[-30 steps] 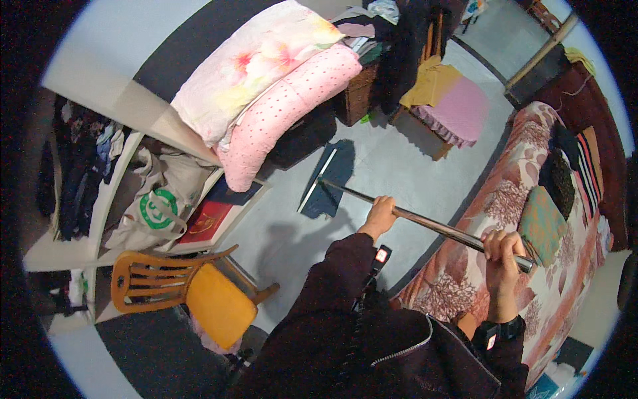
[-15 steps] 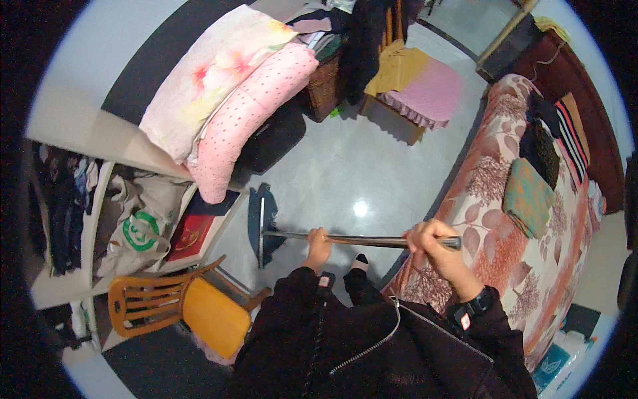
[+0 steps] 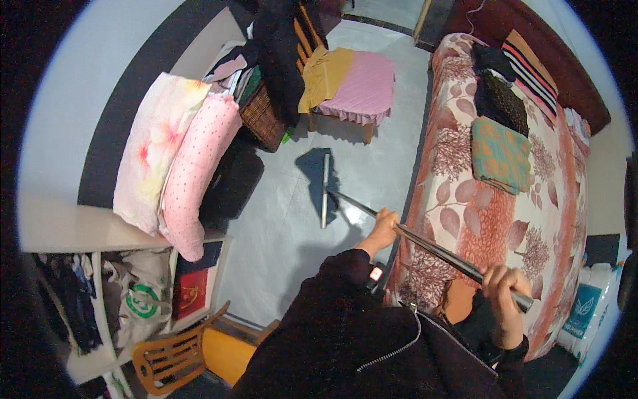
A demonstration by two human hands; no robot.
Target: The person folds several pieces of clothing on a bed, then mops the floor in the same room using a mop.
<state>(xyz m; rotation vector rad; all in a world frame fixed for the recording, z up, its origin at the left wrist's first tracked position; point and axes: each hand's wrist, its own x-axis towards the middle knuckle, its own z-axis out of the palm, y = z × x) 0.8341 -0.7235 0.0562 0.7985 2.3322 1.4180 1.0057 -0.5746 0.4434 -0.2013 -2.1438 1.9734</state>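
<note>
A mop with a long metal handle (image 3: 435,249) slants from the upper left down to the right in front of me. Its flat head, a dark blue cloth on a pale bar (image 3: 325,193), lies on the grey tiled floor. My left hand (image 3: 381,231) is wrapped round the handle about midway along. Near the handle's top end, over the bed's edge, my right hand (image 3: 506,292) grips it with curled fingers. Both sleeves are black.
A bed with a leaf-patterned cover (image 3: 458,199) runs along the right. Ahead stands a chair with a pink cushion (image 3: 362,86). A wicker basket (image 3: 264,118), a pink dotted bolster (image 3: 199,176) and open shelves (image 3: 100,286) line the left. A wooden chair (image 3: 174,359) is at lower left.
The mop head has swept right and slightly forward across the floor, away from the shelves. Both hands have moved right with the handle, which now slopes more steeply; the whole view has shifted too.
</note>
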